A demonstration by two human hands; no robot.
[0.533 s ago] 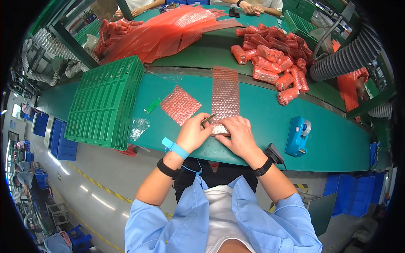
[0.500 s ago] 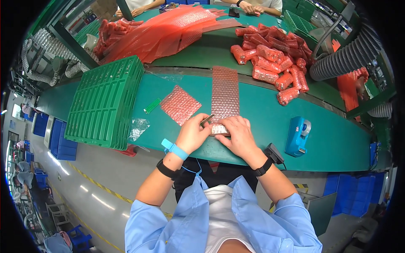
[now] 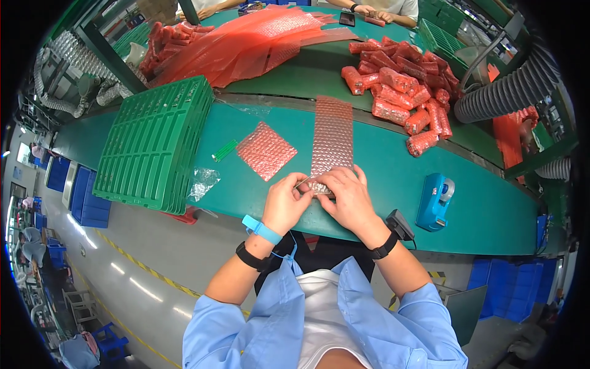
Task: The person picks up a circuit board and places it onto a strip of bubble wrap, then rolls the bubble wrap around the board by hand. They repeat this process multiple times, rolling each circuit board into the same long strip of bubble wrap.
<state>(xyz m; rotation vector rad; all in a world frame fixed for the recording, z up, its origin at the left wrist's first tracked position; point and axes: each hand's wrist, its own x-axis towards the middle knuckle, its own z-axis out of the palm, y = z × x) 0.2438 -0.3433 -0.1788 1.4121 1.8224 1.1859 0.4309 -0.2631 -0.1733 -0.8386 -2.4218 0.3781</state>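
Observation:
A long strip of red bubble wrap (image 3: 333,132) lies lengthwise in front of me, its near end folded over into a short roll (image 3: 320,187). My right hand (image 3: 348,195) is closed over this roll, fingers on top and thumb at the near side. At the roll's left end, my left hand (image 3: 286,202) pinches a thin, flat, dark-edged piece; its kind is hard to make out. What lies inside the roll is mostly hidden. Left of the strip rests a separate square of red bubble wrap (image 3: 267,151), and beside it are small green sticks (image 3: 225,150).
Stacked green crates (image 3: 153,147) stand at the left, near crumpled clear plastic (image 3: 203,183). A blue tape dispenser (image 3: 435,202) sits right. Beyond are piled red wrapped bundles (image 3: 393,111), red bubble sheets (image 3: 246,46) and a co-worker's hands (image 3: 376,15). A grey hose (image 3: 507,92) hangs right.
The flat piece in my left hand has turned lower, closer to the roll's left end. My right hand stays over the roll. Across the table, a co-worker's hands have shifted, showing a red bundle.

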